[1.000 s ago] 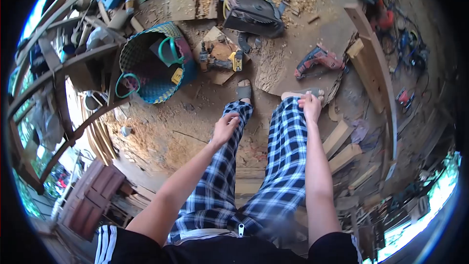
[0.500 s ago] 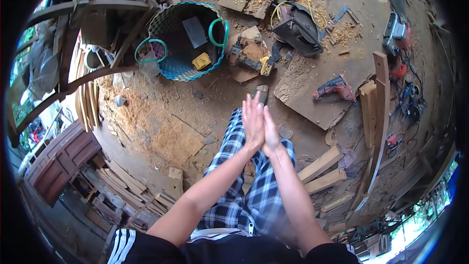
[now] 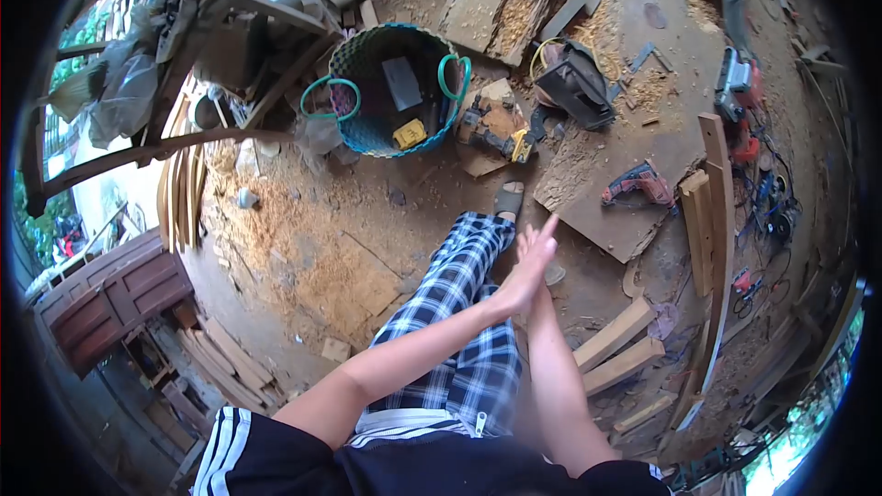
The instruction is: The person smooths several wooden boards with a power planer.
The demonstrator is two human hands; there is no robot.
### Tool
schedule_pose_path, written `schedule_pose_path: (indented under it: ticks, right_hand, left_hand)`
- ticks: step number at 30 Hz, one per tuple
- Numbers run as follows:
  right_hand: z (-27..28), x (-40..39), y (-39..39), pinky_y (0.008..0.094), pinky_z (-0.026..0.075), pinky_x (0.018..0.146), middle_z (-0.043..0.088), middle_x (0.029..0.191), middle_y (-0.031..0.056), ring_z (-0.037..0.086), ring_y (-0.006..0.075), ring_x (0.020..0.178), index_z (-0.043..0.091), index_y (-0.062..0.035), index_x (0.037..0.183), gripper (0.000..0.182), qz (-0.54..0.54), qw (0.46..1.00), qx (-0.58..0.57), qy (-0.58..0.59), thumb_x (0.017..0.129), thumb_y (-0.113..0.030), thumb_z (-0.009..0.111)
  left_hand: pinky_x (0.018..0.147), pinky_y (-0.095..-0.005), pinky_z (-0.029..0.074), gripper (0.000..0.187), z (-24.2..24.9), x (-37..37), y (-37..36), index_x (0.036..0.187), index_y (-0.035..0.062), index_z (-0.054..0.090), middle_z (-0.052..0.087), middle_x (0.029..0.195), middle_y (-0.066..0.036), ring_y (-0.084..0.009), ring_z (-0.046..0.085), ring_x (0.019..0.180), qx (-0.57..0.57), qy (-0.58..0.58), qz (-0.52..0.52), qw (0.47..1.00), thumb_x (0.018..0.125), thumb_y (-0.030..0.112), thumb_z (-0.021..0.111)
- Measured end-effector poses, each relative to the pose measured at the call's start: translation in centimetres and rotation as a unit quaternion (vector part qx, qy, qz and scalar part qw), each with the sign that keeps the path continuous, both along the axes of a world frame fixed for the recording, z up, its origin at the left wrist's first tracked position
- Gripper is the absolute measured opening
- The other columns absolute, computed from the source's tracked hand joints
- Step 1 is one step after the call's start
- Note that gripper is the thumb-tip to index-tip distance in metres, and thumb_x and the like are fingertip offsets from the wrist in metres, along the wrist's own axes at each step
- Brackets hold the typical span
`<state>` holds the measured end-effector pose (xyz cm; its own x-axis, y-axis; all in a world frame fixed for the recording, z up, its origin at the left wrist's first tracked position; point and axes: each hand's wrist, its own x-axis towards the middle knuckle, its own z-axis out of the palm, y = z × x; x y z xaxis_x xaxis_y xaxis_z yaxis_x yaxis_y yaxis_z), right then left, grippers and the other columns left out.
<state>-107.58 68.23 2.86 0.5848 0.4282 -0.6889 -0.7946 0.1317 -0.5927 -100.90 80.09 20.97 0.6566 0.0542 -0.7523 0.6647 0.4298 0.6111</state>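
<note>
My left hand (image 3: 524, 281) lies against my right hand (image 3: 540, 298), palm to palm, with fingers stretched out. The left hand partly covers the right, and no held object shows between them. Both are in front of my plaid trousers, near my sandalled foot (image 3: 508, 199). Beyond the hands, a wooden board (image 3: 588, 211) on the ground carries a red and black power tool (image 3: 638, 187). A cordless drill with a yellow battery (image 3: 521, 144) lies past the foot. To its left stands a woven basket (image 3: 358, 133) with green handles, holding a yellow case-like item (image 3: 410, 134).
A black bag (image 3: 577, 92) sits behind the board. A long curved plank (image 3: 715, 248) stands on the right, near short timber pieces (image 3: 616, 331). More power tools (image 3: 737, 78) and cables lie beyond it. A carved wooden panel (image 3: 119, 294) is at the left, with sawdust on the ground.
My pressed-together hands have shifted right and tilted, with the left turned further over the right. The view has swung so that the basket and tools appear further right and slightly lower.
</note>
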Motion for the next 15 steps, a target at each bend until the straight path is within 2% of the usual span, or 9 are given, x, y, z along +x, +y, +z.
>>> schedule_pose_path:
  ticks: [2,4,5,6,8,11,12,13,15]
  right_hand:
    - [2.9,-0.1,0.2,0.0406,0.006,0.114,0.011,0.153,0.0043,0.01,0.0234,0.141,0.011,-0.0176,0.147,0.061,-0.022,0.998,0.021,-0.062,0.097,-0.049,0.023]
    - [11.6,0.3,4.9,0.0492,0.008,0.112,0.013,0.153,0.0053,0.012,0.0271,0.14,0.014,-0.0187,0.147,0.068,-0.196,0.965,0.136,0.111,0.093,-0.059,0.024]
    - [16.3,1.0,5.9,0.0534,0.009,0.11,0.014,0.153,0.0057,0.013,0.029,0.14,0.015,-0.0193,0.147,0.072,-0.276,0.921,0.192,0.196,0.09,-0.063,0.025]
    - [17.8,1.2,3.4,0.0486,0.015,0.111,0.019,0.151,0.0062,0.018,0.0261,0.138,0.019,-0.0174,0.146,0.07,-0.154,0.962,0.161,0.156,0.091,-0.061,0.026]
    - [22.4,0.9,1.9,0.0454,0.017,0.112,0.016,0.151,0.0108,0.019,0.0257,0.139,0.02,-0.0146,0.145,0.062,-0.204,0.897,0.319,0.226,0.096,-0.052,0.025]
    - [27.8,0.8,-0.8,0.0427,0.039,0.101,0.048,0.13,0.0202,0.054,0.0281,0.113,0.032,-0.0106,0.14,0.057,-0.135,0.949,0.25,0.133,0.096,-0.047,0.033]
    - [27.6,0.8,-2.4,0.0414,0.044,0.096,0.054,0.124,0.0207,0.06,0.028,0.105,0.034,-0.0103,0.139,0.056,-0.08,0.964,0.234,0.093,0.096,-0.046,0.034]
    - [28.5,1.0,-2.8,0.0387,0.048,0.09,0.059,0.115,0.0208,0.063,0.0266,0.098,0.036,-0.0099,0.137,0.052,-0.057,0.989,0.107,0.088,0.097,-0.043,0.036]
    - [26.6,0.5,-3.9,0.0373,0.047,0.088,0.063,0.11,0.0184,0.062,0.0257,0.1,0.045,-0.0067,0.132,0.048,0.012,0.984,-0.175,0.011,0.095,-0.037,0.043]
  left_hand:
    - [0.112,-0.0468,0.001,0.051,0.0,-1.9,-0.7,0.146,0.0215,0.021,0.016,0.151,-0.015,-0.0369,0.006,0.14,0.146,-0.136,-0.119,0.973,0.098,0.04,0.025]
    - [0.112,-0.0504,0.003,0.048,-3.7,-6.3,-2.0,0.143,0.0262,0.03,0.024,0.149,-0.011,-0.0352,0.015,0.139,0.411,-0.123,-0.327,0.842,0.097,0.039,0.028]
    - [0.111,-0.0554,0.007,0.049,-2.7,-6.7,-0.5,0.14,0.0325,0.035,0.027,0.148,-0.008,-0.0309,0.018,0.138,0.442,-0.227,-0.296,0.816,0.093,0.048,0.035]
    - [0.11,-0.0576,0.008,0.045,-1.2,-6.2,0.1,0.135,0.0287,0.044,0.032,0.146,-0.007,-0.0316,0.024,0.136,0.428,-0.22,-0.285,0.829,0.093,0.046,0.035]
    - [0.107,-0.0592,0.012,0.046,-2.3,-6.7,2.6,0.133,0.027,0.045,0.034,0.145,-0.007,-0.0303,0.027,0.135,0.494,-0.163,-0.307,0.797,0.093,0.046,0.036]
    - [0.102,-0.0552,0.026,0.046,-3.0,-7.5,8.8,0.131,0.0242,0.047,0.04,0.141,-0.008,-0.0306,0.036,0.129,0.509,0.002,-0.312,0.802,0.091,0.046,0.039]
    - [0.103,-0.0458,0.032,0.049,-10.1,-10.5,12.3,0.132,0.0224,0.046,0.044,0.138,-0.01,-0.0347,0.04,0.126,0.519,-0.092,-0.338,0.78,0.09,0.047,0.042]
    - [0.103,-0.0385,0.035,0.052,-7.2,-10.4,14.4,0.134,0.0205,0.044,0.046,0.136,-0.012,-0.0377,0.042,0.124,0.478,-0.041,-0.309,0.821,0.088,0.046,0.045]
    - [0.106,-0.0384,0.031,0.052,-4.4,-12.1,18.7,0.134,0.0166,0.045,0.045,0.136,-0.013,-0.0349,0.039,0.126,0.457,-0.013,-0.336,0.824,0.087,0.041,0.048]
